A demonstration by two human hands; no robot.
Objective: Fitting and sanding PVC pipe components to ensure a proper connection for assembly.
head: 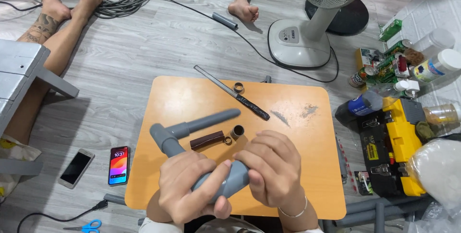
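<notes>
We grip the grey pipe assembly (192, 139) with our left hand (189, 187) and right hand (271, 170), and judge a hard twist could knock the loose brown rings (237, 131) off the table (288, 166).

Two phones (76, 167) (119, 166) lie on the floor, one pair of scissors (86, 226), one fan (307, 31); on the bench (307, 166), two small rings (238, 87) (237, 131), one hacksaw blade (230, 92).

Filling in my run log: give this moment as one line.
left hand: grips grey pipe assembly | right hand: on its near end | under: orange table | nearby: hacksaw blade, brown tube
</notes>
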